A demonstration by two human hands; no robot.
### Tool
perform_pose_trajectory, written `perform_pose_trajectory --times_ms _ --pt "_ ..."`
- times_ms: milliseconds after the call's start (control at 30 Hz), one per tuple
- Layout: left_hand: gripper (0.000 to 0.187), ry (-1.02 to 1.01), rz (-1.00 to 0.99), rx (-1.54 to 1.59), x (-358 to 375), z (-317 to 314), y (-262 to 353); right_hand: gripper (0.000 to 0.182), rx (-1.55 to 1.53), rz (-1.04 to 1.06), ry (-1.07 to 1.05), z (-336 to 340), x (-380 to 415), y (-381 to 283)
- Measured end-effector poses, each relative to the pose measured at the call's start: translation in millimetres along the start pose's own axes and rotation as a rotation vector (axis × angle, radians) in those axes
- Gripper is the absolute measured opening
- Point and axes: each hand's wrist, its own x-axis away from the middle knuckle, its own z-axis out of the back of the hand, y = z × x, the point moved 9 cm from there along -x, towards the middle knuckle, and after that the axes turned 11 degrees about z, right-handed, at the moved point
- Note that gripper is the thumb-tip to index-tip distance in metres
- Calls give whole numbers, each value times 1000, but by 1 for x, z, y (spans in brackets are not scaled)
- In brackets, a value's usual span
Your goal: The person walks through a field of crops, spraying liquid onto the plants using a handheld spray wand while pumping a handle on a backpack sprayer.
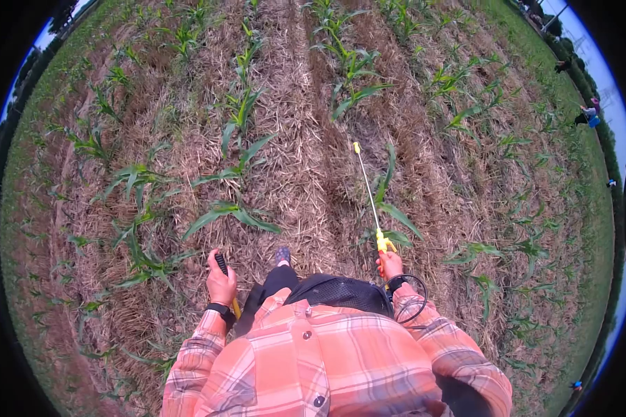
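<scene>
My right hand (390, 265) is closed around the grip of a spray wand (368, 185). The wand has a yellow trigger valve, a thin pale tube and a yellow nozzle, and it points forward and slightly left, low over the maize row. At the left, my left hand (221, 281) is wrapped round the black grip of a yellow pump lever (236, 308). The lever's lower part is hidden beside my body. A dark hose (419, 292) loops near my right wrist. Close to the nozzle and tube stands a maize plant (389, 201) with long green leaves.
Rows of young maize (236, 212) run forward on both sides, with straw-covered soil (292, 153) between them. My shoe (283, 256) shows below. Far off at the right edge, several people stand, one in blue (592, 119).
</scene>
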Motion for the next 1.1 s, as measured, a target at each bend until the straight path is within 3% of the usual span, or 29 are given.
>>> perform_pose_trajectory --times_ms 133,333,433,467,600,667,767,867,1067,1100 --pt "52 -35 53 -160 -49 -7 -15 16 48 19 -96 -69 -12 -39" --pt "52 -57 42 -86 -103 13 -5 18 216 137 -304 -161 -20 -90" --pt "51 -43 -52 126 -111 53 22 20 298 267 -387 -196 -19 -111" --pt "51 56 -179 218 -105 84 47 21 284 316 -431 -205 -22 -112" --pt "50 71 -48 394 -76 182 56 22 425 329 -455 -215 -24 -135" --pt "51 141 -111 400 -72 197 42 24 493 251 -487 -222 -26 -147" --pt "50 138 -105 333 -94 172 74 25 484 234 -521 -234 -51 -137" --pt "48 150 -103 230 -143 91 50 25 494 312 -526 -237 -84 -127" --pt "47 195 -187 11 -189 37 105 24 425 264 -326 -203 -144 -157" --pt "49 133 -128 43 -201 24 110 23 395 261 -299 -195 -157 -158"
